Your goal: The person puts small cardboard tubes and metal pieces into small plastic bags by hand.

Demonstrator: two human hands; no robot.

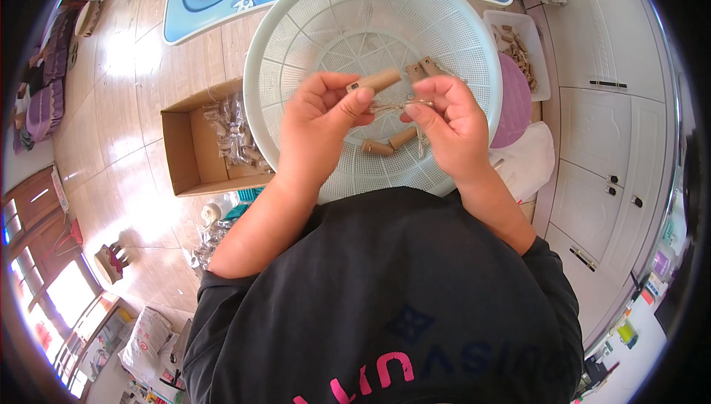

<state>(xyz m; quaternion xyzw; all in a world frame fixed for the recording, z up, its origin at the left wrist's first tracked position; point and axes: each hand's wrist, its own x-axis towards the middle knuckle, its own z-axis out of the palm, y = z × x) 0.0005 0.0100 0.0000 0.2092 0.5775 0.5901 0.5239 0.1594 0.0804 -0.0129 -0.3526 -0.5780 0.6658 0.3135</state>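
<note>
Over a large pale green mesh basket (261, 71), my left hand (315, 126) is closed on a short brown tube (381, 78) that looks like cardboard, tilted up to the right. Between my hands runs a thin pale strand (391, 105); whether it is wire or cord I cannot tell. The thumb and fingers of my right hand (459, 130) pinch its other end. Below my fingers, more brown tubes (404, 137) lie inside the basket, and a few others (426, 68) are partly hidden behind my right hand.
Left of the basket stands an open cardboard box (181, 154) with several plastic-wrapped pieces. A white tray (543, 56) of small brown pieces and a purple round lid (515, 97) sit at the right, beside white cabinets (592, 130). A blue patterned table (211, 4) is beyond.
</note>
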